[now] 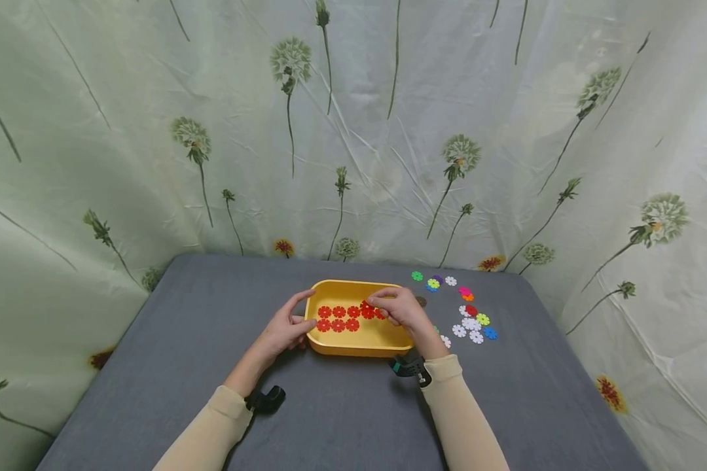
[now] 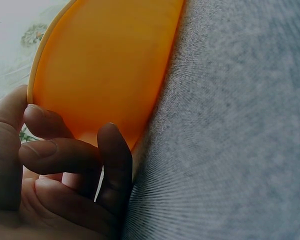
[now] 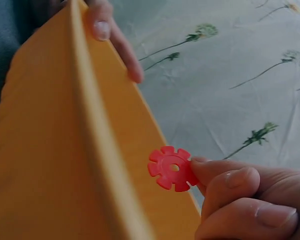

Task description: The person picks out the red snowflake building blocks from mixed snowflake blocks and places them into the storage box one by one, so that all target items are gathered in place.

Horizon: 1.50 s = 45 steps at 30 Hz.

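Observation:
A shallow yellow tray (image 1: 389, 337) sits on the grey table with two rows of red notched plastic discs (image 1: 338, 325) on its floor. My left hand (image 1: 284, 327) grips the tray's left end; in the left wrist view, the thumb is at the rim and curled fingers lie against the orange-looking outer wall (image 2: 115, 60). Over the right part of the tray, my right hand (image 1: 402, 307) pinches one red notched disc (image 3: 162, 174) between thumb and fingertips. In the head view that disc overlaps the right end of the upper row, and the hand partly hides the discs there.
Right of the tray lie loose notched discs in white (image 1: 476, 337), blue (image 1: 490, 333), green (image 1: 417, 276), pink (image 1: 464, 291) and other colours, some overlapping. A floral curtain (image 1: 377, 131) hangs behind the grey table (image 1: 342, 418).

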### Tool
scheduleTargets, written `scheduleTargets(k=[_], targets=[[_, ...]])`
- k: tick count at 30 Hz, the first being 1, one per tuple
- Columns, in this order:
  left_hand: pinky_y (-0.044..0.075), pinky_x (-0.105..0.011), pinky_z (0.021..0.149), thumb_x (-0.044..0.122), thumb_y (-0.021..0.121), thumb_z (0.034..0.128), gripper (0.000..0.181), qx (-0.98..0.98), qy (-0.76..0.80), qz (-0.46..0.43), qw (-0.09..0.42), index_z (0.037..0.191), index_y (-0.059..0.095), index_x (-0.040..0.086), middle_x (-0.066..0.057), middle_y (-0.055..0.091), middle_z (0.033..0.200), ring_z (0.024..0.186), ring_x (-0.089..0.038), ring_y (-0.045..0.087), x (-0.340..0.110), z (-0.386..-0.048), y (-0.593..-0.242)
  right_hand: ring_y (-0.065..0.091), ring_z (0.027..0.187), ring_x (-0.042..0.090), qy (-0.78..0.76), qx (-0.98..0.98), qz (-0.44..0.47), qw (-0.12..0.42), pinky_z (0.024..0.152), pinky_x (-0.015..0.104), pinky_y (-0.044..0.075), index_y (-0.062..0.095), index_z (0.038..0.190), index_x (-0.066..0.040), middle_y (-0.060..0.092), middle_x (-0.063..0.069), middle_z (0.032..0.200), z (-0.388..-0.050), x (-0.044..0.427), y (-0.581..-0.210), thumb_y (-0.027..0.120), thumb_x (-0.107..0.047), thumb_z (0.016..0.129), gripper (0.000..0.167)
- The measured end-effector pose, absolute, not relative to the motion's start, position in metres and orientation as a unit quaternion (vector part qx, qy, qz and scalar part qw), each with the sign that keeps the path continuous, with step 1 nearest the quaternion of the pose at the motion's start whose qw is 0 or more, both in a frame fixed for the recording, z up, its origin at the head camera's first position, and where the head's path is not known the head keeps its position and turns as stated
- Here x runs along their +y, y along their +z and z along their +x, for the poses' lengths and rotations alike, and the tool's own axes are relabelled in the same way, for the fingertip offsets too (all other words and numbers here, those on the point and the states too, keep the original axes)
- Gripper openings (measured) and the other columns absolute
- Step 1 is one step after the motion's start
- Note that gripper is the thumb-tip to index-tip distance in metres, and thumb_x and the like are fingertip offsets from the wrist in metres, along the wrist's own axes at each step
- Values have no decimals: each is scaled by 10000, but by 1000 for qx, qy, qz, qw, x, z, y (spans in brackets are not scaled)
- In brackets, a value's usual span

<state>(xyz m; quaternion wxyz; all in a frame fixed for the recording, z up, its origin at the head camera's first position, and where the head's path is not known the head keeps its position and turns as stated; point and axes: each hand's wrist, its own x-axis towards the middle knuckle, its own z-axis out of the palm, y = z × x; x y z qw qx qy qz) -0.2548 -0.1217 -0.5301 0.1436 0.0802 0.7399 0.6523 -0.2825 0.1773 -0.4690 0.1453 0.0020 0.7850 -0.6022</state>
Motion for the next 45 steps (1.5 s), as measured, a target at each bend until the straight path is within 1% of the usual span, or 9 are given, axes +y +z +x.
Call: scheduleTargets(k=[5, 8, 15, 22, 25, 33, 39, 42, 45], targets=[[434, -270, 491, 181, 717, 1013, 725, 742, 650, 79, 145, 1637, 358, 265, 28, 602, 628, 483, -122, 462, -121, -255, -529, 361, 447, 56, -577, 800, 17, 167, 454, 206, 262, 789, 1068, -9, 524, -39, 563, -284, 172, -477, 781, -169, 959, 194], [414, -265, 480, 177, 714, 1013, 722, 743, 649, 78, 144, 1636, 361, 275, 26, 603, 627, 482, -125, 468, -121, -255, -528, 375, 452, 74, -553, 816, 32, 167, 456, 213, 267, 795, 1028, -17, 523, -26, 569, -283, 171, -480, 786, -162, 954, 163], [405, -263, 475, 180, 713, 1015, 730, 744, 648, 75, 144, 1641, 355, 291, 28, 605, 629, 480, -122, 464, -121, -256, -528, 394, 471, 96, -506, 847, 39, 160, 464, 209, 292, 801, 998, -18, 520, -13, 579, -283, 166, -484, 760, -129, 974, 120], [394, -262, 472, 176, 714, 1013, 726, 745, 648, 73, 141, 1638, 361, 283, 32, 606, 627, 477, -120, 468, -120, -255, -527, 399, 455, 95, -472, 871, 44, 130, 452, 192, 327, 783, 933, 2, 523, 2, 565, -284, 162, -488, 778, -82, 948, 85], [395, -261, 473, 164, 708, 1014, 722, 744, 649, 74, 141, 1637, 362, 279, 32, 606, 626, 477, -117, 472, -120, -254, -527, 410, 451, 92, -464, 875, 46, 126, 447, 189, 334, 778, 907, 6, 536, 4, 563, -284, 161, -488, 793, -74, 933, 86], [417, -260, 484, 152, 703, 1014, 713, 742, 651, 76, 142, 1633, 367, 264, 37, 596, 617, 472, -107, 460, -120, -254, -527, 439, 457, 82, -464, 875, 48, 132, 450, 182, 345, 798, 913, -14, 586, 10, 595, -281, 157, -487, 806, -90, 930, 78], [440, -257, 496, 147, 702, 1014, 709, 742, 651, 74, 142, 1630, 371, 266, 40, 597, 618, 472, -104, 454, -120, -254, -527, 475, 483, 85, -473, 869, 54, 138, 465, 178, 357, 815, 976, -31, 646, 33, 669, -280, 158, -487, 807, -121, 938, 98], [461, -262, 509, 145, 702, 1013, 708, 740, 652, 73, 144, 1627, 373, 271, 38, 598, 621, 471, -102, 446, -119, -253, -527, 455, 479, 84, -491, 858, 57, 138, 459, 187, 334, 812, 1011, -30, 629, 20, 658, -281, 158, -488, 803, -131, 942, 123], [457, -262, 506, 150, 704, 1013, 711, 742, 651, 73, 143, 1629, 370, 272, 37, 599, 623, 474, -104, 451, -120, -253, -527, 411, 447, 79, -512, 849, 43, 124, 442, 205, 303, 803, 1061, -31, 580, 3, 602, -282, 159, -488, 786, -148, 955, 159]])
